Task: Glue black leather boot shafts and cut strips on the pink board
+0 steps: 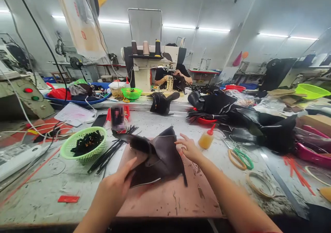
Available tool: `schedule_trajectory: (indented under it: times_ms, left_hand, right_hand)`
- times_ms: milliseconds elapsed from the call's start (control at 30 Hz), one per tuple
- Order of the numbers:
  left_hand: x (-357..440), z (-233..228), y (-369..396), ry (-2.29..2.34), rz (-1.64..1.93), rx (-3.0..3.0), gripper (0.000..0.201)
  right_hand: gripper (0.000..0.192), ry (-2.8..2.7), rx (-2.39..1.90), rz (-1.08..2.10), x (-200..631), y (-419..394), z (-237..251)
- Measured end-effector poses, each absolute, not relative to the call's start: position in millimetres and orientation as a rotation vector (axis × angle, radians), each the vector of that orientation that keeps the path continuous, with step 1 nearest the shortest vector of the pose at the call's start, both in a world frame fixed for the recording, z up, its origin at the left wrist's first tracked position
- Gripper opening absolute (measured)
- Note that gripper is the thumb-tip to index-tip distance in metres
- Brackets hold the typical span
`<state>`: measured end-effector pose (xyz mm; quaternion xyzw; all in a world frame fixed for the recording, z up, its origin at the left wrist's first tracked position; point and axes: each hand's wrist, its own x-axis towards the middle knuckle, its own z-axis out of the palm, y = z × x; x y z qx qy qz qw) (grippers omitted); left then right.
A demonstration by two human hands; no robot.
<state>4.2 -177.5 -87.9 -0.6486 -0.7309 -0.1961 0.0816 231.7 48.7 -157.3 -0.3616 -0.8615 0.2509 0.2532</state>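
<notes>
A dark leather boot upper [165,157], partly folded, lies on a reddish-brown board [165,203] in front of me. Its upper left flap is smeared by motion. My left hand [113,183] grips its left edge, the index finger along the near side and some fingers hidden beneath. At the right edge, my right hand [190,148] has its fingers spread, the tips touching or very close to the leather. Black strips [108,155] lie just left of the board. A glue bottle [206,140] with a red tip stands right of my right hand.
To the left sits a green basket [66,147] of small black pieces. Scissors [240,158] and a tape roll [260,184] lie right. Behind are another black upper [160,103], a heap of black leather [274,133] and a person [186,76] at a sewing machine [144,71].
</notes>
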Motion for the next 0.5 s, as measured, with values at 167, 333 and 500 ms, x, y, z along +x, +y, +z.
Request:
schedule_trajectory:
  times_ms: [167,333,500]
  left_hand:
    - [-35.7,-46.7,-163.3,-2.339,-0.619,-1.576,0.034]
    - [-52.8,61.5,-131.1,-1.95,-0.256,-1.474,0.04]
    - [-7.0,123.8,-119.5,-1.529,-0.081,-1.83,0.048]
  right_hand:
    - [0.034,-2.238,-0.956,0.715,226.3,16.5,-157.5]
    - [0.028,-2.212,-0.772,0.653,230.9,-9.0,-137.9]
    - [0.027,-2.127,-0.721,0.477,246.8,-28.8,-130.9]
